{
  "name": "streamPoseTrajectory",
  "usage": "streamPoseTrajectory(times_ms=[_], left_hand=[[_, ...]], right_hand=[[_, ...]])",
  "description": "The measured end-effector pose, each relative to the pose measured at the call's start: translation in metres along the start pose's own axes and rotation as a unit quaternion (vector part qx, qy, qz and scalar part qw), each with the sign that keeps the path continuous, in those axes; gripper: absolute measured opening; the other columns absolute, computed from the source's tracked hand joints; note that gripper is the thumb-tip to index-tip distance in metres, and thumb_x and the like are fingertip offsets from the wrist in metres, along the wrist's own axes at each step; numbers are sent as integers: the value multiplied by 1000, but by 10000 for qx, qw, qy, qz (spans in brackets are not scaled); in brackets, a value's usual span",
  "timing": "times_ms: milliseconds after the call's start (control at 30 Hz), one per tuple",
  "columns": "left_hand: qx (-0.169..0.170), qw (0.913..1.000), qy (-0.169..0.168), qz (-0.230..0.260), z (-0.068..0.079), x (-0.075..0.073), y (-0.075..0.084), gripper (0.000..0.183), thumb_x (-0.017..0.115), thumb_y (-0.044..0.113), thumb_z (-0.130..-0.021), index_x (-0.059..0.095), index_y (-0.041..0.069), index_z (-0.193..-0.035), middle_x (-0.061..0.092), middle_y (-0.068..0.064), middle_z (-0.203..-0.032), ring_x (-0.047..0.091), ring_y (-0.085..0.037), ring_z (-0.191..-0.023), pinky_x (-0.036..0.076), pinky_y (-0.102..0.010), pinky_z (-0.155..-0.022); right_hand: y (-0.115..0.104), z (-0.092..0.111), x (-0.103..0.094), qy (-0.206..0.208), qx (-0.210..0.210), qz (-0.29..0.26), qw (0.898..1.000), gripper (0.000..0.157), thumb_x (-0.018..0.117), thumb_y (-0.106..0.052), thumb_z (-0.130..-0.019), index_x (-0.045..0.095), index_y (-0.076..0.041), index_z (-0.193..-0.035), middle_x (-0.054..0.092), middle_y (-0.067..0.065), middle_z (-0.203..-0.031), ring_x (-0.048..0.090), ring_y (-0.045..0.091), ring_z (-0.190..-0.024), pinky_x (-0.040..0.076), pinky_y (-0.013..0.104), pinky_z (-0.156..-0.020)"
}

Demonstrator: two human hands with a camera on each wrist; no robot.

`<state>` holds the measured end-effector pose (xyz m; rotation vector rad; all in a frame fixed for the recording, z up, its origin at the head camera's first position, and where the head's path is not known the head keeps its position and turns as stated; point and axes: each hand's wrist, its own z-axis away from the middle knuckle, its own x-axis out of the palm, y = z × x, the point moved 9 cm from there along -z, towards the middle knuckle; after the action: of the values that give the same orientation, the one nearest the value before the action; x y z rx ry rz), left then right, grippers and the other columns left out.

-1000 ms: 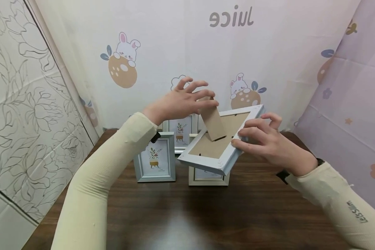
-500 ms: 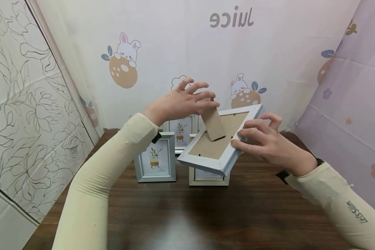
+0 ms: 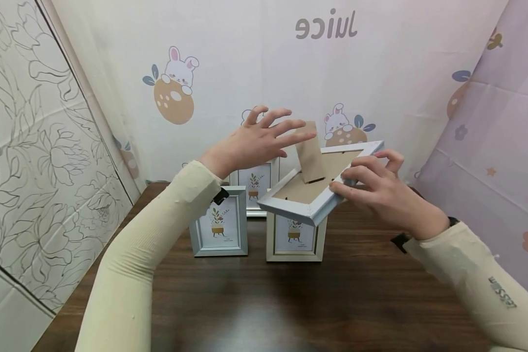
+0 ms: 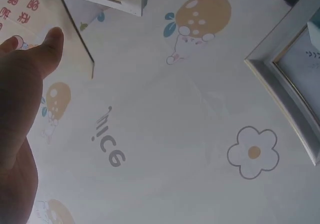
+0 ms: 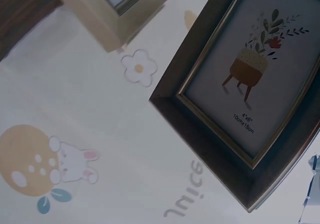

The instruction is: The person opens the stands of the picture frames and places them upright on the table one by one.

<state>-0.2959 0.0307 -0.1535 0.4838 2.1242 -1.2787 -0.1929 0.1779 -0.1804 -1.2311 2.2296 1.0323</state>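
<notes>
My right hand (image 3: pixel 376 193) grips the right edge of a pale blue-white picture frame (image 3: pixel 286 207), held tilted in the air with its brown back upward. From that back an easel stand (image 3: pixel 311 164) juts up, flipped out. My left hand (image 3: pixel 257 146) hovers at the stand with fingers spread; its index finger overlaps the stand in the head view, and contact cannot be told. The left wrist view shows the thumb (image 4: pixel 52 49) before the stand's red-lettered face (image 4: pixel 25 7). In the right wrist view a framed plant print (image 5: pixel 252 69) appears, likely the held frame's front.
Behind and below stand several picture frames on the dark wooden table (image 3: pixel 255 303): a grey-blue frame (image 3: pixel 243 234) at left, a cream frame (image 3: pixel 270 239) under the held one, and a silver frame (image 3: pixel 257 213) at the back. A printed curtain (image 3: pixel 255 58) hangs behind.
The held frame has moved up and right with my right hand, uncovering more of the cream frame. My left fingers have straightened and no longer pinch the stand's top.
</notes>
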Motion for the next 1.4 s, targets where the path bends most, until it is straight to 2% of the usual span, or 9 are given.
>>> streamPoseTrajectory(times_ms=[200,433,733,967,1167,1400], left_hand=[[-350,9994,61,50,-1,2,-1,68,57,47,-99,26,32,-158,32,0,-156,21,-27,-140,16,-53,-105],[-695,9968,165,353,0,14,5,65,53,49,-100,27,30,-157,32,1,-154,22,-25,-137,16,-54,-103],[-1047,9898,-269,932,-1,40,17,71,50,57,-99,22,30,-159,29,3,-157,18,-25,-141,13,-52,-105],[-1308,9815,-527,1297,0,57,24,73,45,58,-100,16,29,-160,26,3,-159,15,-24,-141,13,-52,-106],[-1387,9802,-501,1319,0,65,31,71,43,57,-101,16,29,-160,28,5,-158,16,-23,-140,14,-51,-105],[-1540,9761,-491,1456,-11,72,43,72,42,59,-101,15,29,-160,29,5,-158,17,-24,-142,15,-50,-106]], right_hand=[[22,8,0,44,398,89,9992,31,41,-29,-108,64,-11,-116,55,18,-100,47,42,-97,14,69,-81],[47,23,-1,219,764,259,9965,33,43,-31,-108,63,-8,-117,53,18,-97,46,42,-92,13,69,-82],[83,51,-1,455,1376,374,9887,44,50,-45,-102,67,-6,-109,54,18,-93,43,41,-86,12,67,-85],[107,84,4,249,1933,592,9790,49,45,-50,-101,64,-5,-109,52,20,-93,42,44,-87,11,68,-85],[119,107,6,119,2321,647,9705,52,44,-51,-102,63,-4,-111,50,19,-91,41,44,-87,10,67,-86],[123,121,4,274,2583,709,9631,56,45,-55,-101,64,-2,-109,51,19,-90,42,44,-86,9,65,-85]])
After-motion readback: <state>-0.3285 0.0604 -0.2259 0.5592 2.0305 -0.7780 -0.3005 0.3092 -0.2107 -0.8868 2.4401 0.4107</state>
